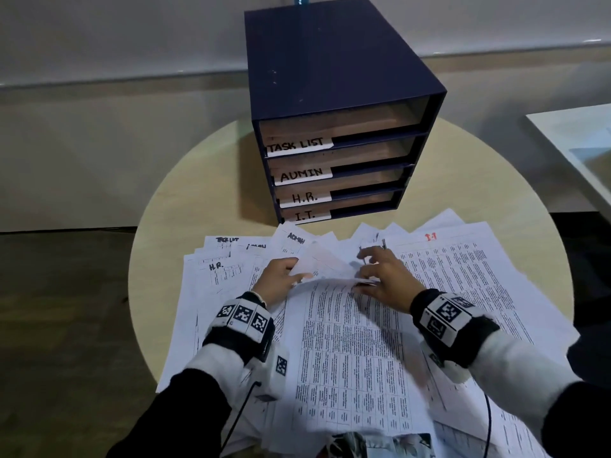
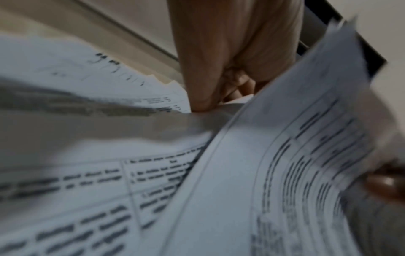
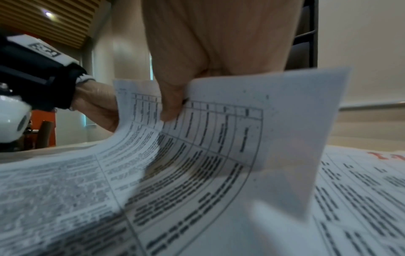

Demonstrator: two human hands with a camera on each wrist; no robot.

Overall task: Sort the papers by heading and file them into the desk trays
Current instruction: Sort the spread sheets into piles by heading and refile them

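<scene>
Several printed papers lie fanned over the round table, with headings TASK LIST, ADMIN, H.R. and a red I.T. showing. Both hands hold the far edge of one printed sheet and curl it up and back. My left hand pinches its left part; in the left wrist view the fingers press into the pile beside the raised sheet. My right hand pinches its right part, thumb in front of the lifted sheet. The dark blue tray unit stands beyond, its slots labelled TASK LIST, ADMIN, H.R., I.T.
The round beige table has bare surface left of the tray unit. A white table corner sits at the right. Something colourful pokes out beneath the papers at the near edge.
</scene>
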